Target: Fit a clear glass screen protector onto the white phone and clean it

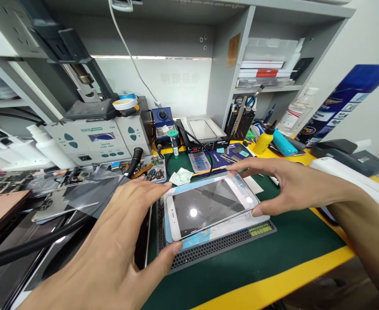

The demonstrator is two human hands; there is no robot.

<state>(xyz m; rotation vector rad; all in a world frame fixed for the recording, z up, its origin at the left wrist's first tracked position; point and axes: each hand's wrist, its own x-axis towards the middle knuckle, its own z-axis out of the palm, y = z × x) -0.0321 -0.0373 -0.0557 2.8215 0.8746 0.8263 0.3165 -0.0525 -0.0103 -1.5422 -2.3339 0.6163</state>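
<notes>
Gently, fingertips belong on the edges of the white phone (205,207), not its screen; it lies over the blue-and-white pad (213,233). The right hand (291,184) grips one end, spread wide; the left hand (120,241) spans the other, contact unclear.

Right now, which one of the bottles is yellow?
The dark-capped yellow bottle, just beyond the right hand; the turquoise bottle, clear bottle and white bottle show other colours.

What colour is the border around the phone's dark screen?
White border, clearest in the head view.
</notes>
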